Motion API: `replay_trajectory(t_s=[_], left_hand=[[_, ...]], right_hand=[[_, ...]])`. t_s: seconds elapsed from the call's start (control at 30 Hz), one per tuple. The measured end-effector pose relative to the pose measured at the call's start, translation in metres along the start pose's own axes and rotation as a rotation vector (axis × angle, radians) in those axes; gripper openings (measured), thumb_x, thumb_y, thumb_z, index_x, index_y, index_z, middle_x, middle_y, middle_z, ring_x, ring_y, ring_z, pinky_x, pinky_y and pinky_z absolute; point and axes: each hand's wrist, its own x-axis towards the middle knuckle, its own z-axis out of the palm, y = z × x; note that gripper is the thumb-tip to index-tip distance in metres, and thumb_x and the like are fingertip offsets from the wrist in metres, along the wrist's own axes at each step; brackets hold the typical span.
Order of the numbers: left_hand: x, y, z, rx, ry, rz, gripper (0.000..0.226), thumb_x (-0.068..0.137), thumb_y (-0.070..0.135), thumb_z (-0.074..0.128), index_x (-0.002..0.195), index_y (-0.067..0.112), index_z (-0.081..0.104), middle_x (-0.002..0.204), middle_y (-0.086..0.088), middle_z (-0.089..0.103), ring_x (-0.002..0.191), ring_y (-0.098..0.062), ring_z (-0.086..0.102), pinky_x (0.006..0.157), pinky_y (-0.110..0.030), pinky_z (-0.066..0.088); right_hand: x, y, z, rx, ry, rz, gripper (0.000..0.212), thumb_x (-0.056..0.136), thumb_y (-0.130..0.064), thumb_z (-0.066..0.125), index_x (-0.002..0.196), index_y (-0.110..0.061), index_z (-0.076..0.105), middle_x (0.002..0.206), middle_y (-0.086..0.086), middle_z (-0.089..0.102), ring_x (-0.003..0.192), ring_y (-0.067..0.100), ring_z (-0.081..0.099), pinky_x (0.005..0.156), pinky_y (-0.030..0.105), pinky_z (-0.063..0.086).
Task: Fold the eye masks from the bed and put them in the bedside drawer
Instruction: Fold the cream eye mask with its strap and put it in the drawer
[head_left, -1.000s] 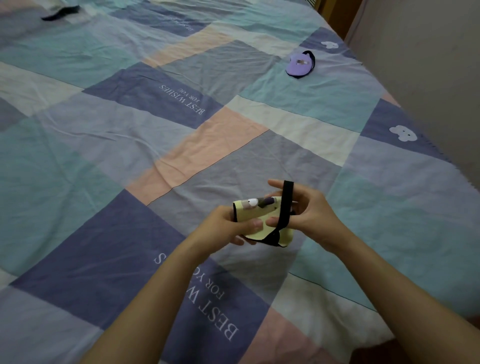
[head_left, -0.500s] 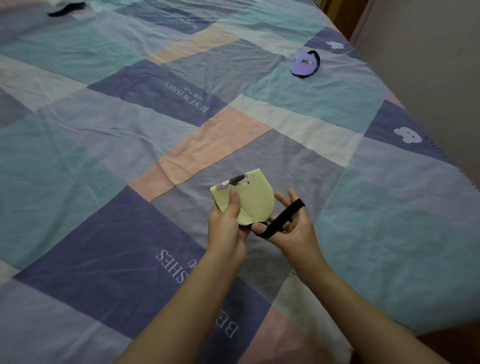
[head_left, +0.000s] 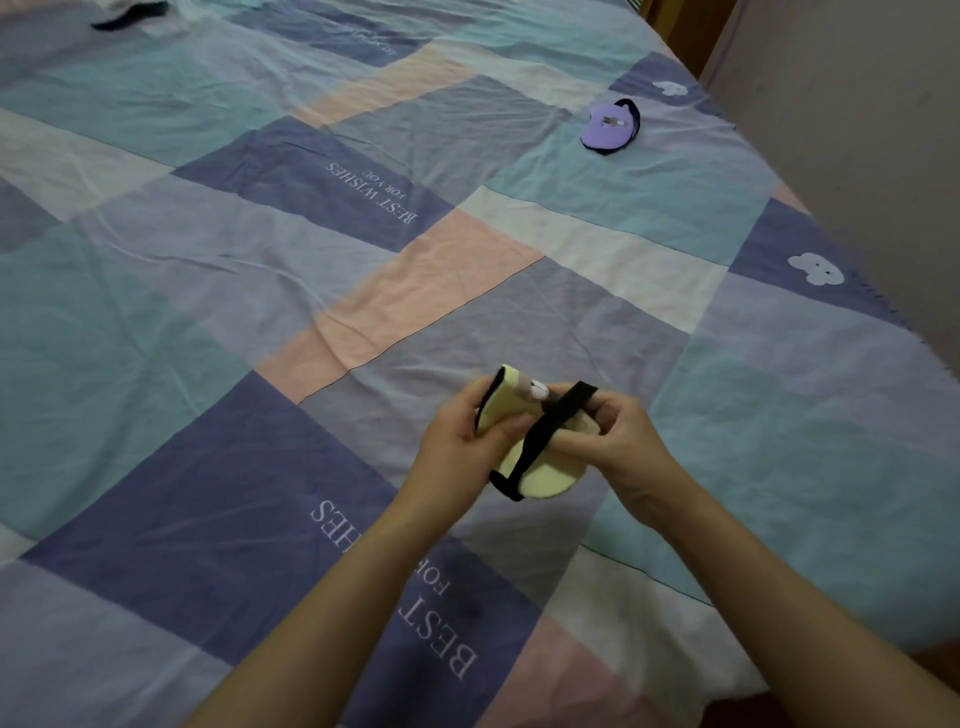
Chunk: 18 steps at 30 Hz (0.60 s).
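Yellow eye mask, folded, held above the bed at 6 o'clock: left hand pinches pad, right hand stretches its black strap; seemingly light, soft, springy—grip folded edges.

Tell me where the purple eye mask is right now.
In the head view, the purple eye mask lies folded on the bedspread at the far right, near the wall-side edge, well beyond both hands and the yellow eye mask they hold.
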Motion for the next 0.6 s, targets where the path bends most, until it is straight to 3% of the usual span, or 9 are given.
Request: replay_trajectory(t_s=[0.1,0.23,0.3,0.4,0.47,0.53,0.6], left_hand=[[0.000,0.003,-0.003,-0.005,-0.108,-0.040,0.030,0.087,0.008,0.063,0.098,0.035,0.066,0.093,0.004,0.072,0.090,-0.017,0.068,0.078,-0.035,0.057],[0.000,0.003,-0.008,-0.098,-0.063,-0.140,0.019,0.087,0.011,0.063,0.101,0.024,0.068,0.088,0.000,0.075,0.082,-0.015,0.070,0.066,-0.029,0.058],[-0.002,0.003,-0.010,-0.064,-0.065,-0.163,0.014,0.086,0.019,0.064,0.099,0.018,0.070,0.088,-0.002,0.075,0.079,-0.014,0.070,0.064,-0.027,0.056],[-0.005,0.005,-0.014,-0.022,-0.118,-0.146,0.014,0.079,0.029,0.066,0.091,0.023,0.070,0.079,0.007,0.075,0.074,-0.005,0.069,0.061,-0.016,0.052],[-0.003,0.004,-0.018,0.003,-0.122,-0.153,0.017,0.080,0.028,0.068,0.094,0.018,0.070,0.082,0.002,0.075,0.076,-0.009,0.070,0.064,-0.020,0.053],[-0.001,0.005,-0.022,0.080,-0.068,-0.138,0.027,0.078,0.035,0.070,0.095,0.015,0.070,0.085,-0.004,0.075,0.079,-0.016,0.070,0.067,-0.029,0.055],[0.000,0.002,-0.028,0.134,0.047,-0.132,0.026,0.078,0.039,0.070,0.093,0.018,0.070,0.082,-0.002,0.074,0.078,-0.018,0.070,0.060,-0.029,0.054]], right_hand=[[0.003,-0.004,-0.002,-0.055,-0.003,0.018,0.025,0.066,-0.015,0.076,0.090,-0.018,0.075,0.084,0.001,0.076,0.080,0.012,0.069,0.067,0.021,0.053],[0.004,-0.005,-0.007,0.032,-0.030,0.085,0.013,0.067,-0.021,0.075,0.078,-0.014,0.077,0.072,0.004,0.073,0.066,0.017,0.067,0.059,0.026,0.054],[0.003,-0.005,-0.009,0.095,0.024,0.104,0.017,0.065,-0.029,0.073,0.075,-0.015,0.075,0.067,0.003,0.069,0.061,0.017,0.063,0.054,0.024,0.051],[0.003,-0.003,-0.006,0.097,0.045,0.110,0.031,0.071,-0.037,0.069,0.097,-0.021,0.073,0.093,0.002,0.073,0.084,0.019,0.068,0.063,0.027,0.055],[0.004,-0.004,0.004,0.054,-0.017,0.153,0.037,0.072,-0.042,0.073,0.104,-0.023,0.071,0.099,0.001,0.073,0.089,0.016,0.069,0.068,0.028,0.056],[0.008,-0.006,0.019,0.012,-0.045,0.160,0.033,0.073,-0.037,0.075,0.097,-0.015,0.074,0.090,0.005,0.075,0.080,0.017,0.069,0.068,0.026,0.055],[0.015,-0.008,0.034,0.015,0.005,0.149,0.026,0.071,-0.030,0.075,0.086,-0.009,0.075,0.081,0.008,0.075,0.074,0.018,0.069,0.065,0.026,0.054]])
